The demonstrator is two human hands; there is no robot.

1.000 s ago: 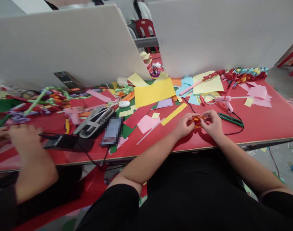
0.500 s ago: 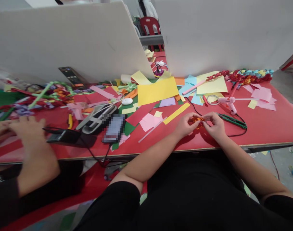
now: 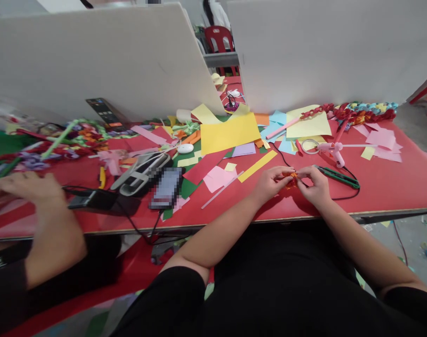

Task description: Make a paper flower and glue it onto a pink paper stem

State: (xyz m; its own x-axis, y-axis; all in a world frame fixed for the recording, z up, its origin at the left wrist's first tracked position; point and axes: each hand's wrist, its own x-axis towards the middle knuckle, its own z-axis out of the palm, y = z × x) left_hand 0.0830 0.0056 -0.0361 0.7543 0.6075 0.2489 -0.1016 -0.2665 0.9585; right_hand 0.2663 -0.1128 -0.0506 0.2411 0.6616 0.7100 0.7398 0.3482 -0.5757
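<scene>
Near the table's front edge, my left hand (image 3: 270,183) and my right hand (image 3: 313,184) face each other. Between them is a small orange paper piece (image 3: 291,181), folded or crumpled, and the fingers of both hands pinch it. Its exact shape is partly hidden by my fingers. Just right of my right hand lies a green utility knife (image 3: 340,177). Behind it rests a pink glue gun (image 3: 333,150) with a clear glue stick in its back. A yellow paper strip (image 3: 258,165) lies beyond my left hand.
The red table (image 3: 382,187) carries scattered coloured paper, a large yellow sheet (image 3: 230,133), paper chains (image 3: 364,111), a phone (image 3: 167,187), an open grey case (image 3: 146,173) and cables. A co-worker's hands (image 3: 34,187) are at the left. White boards (image 3: 322,51) stand behind.
My fingers have shifted slightly around the orange paper, and a little more of it shows between them. The co-worker's hand at the left has moved a little to the left.
</scene>
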